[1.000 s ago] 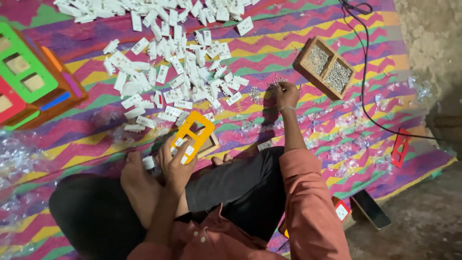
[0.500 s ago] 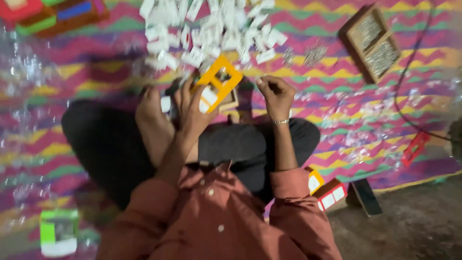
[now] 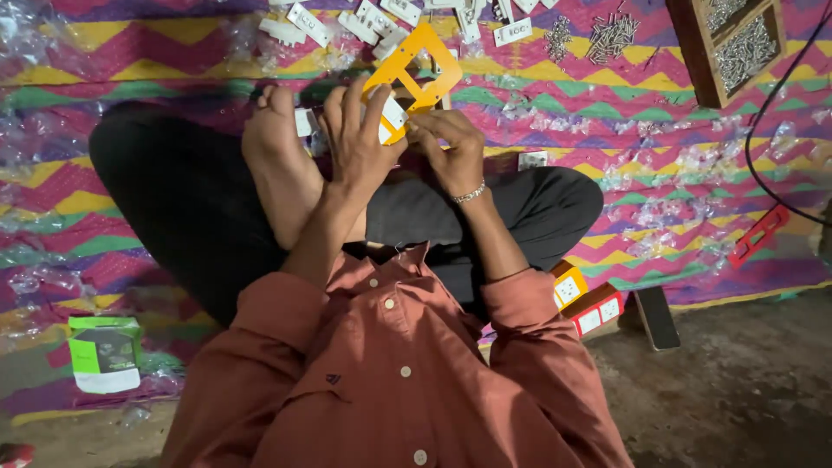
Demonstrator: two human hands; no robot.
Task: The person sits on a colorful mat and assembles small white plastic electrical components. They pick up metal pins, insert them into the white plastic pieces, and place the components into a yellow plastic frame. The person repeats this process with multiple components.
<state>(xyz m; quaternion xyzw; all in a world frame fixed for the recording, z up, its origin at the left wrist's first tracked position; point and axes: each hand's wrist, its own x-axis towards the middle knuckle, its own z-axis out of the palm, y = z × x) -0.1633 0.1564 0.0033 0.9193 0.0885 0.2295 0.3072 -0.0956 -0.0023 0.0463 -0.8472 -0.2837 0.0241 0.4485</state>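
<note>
The left hand (image 3: pixel 357 139), in the upper middle of the frame, is closed around the lower left edge of an orange plastic frame plate (image 3: pixel 416 68), with a small white switch module (image 3: pixel 392 115) pinned under its thumb against the plate. The right hand (image 3: pixel 451 149) is held just beside it, its fingertips pinched at the plate's lower edge; whether anything small is held between them cannot be told.

By the look of it, the step in hand is the seating of the white module into an opening of the plate. The next move seems to call for the module to be squared to the opening and pressed home while the plate is held steady.

The plate is held above the crossed legs and a bare foot (image 3: pixel 276 147). More white modules (image 3: pixel 305 21) are scattered at the top edge, cut off by the frame. Loose screws (image 3: pixel 611 36) lie at upper right beside a wooden tray (image 3: pixel 693 52), itself partly cropped. The module's underside is hidden by the fingers.
</note>
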